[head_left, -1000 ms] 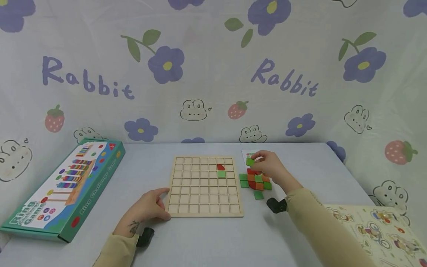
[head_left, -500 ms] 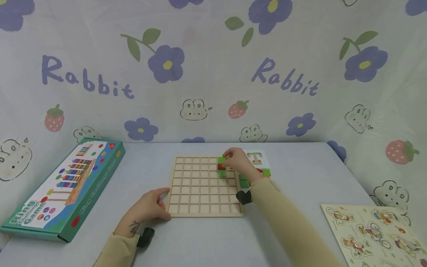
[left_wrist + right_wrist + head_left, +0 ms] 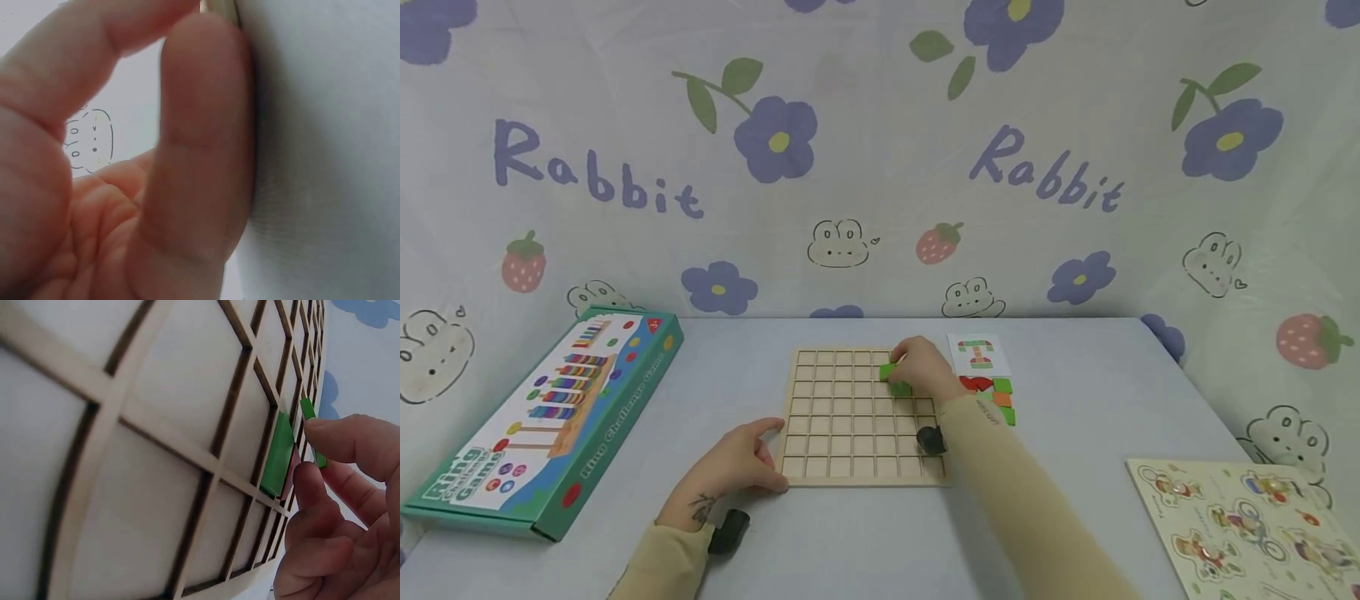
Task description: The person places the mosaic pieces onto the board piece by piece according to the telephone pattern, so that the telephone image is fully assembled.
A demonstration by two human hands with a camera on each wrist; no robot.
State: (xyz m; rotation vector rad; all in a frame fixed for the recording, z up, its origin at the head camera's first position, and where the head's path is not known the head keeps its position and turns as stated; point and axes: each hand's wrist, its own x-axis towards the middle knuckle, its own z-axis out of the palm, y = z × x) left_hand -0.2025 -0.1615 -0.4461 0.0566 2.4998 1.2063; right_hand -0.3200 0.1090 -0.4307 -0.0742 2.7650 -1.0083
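Note:
In the head view, a square wooden grid board lies on the table. My left hand is at its left edge, with index finger and thumb spread apart and touching the rim. In the left wrist view, the straight thumb covers most of the board. My right hand pinches a green square tile between thumb and finger, just above the board's upper right cells. Another green tile sits in a cell beside a red piece, which the hand hides in the head view.
A white pattern card and a cluster of red, green and orange tiles lie right of the board. A green game box is at the left. A wooden picture puzzle lies at the front right.
My right hand has carried the green tile leftward from the tiles near the card to over the board, then slightly further left. My left hand stays at the board's edge.

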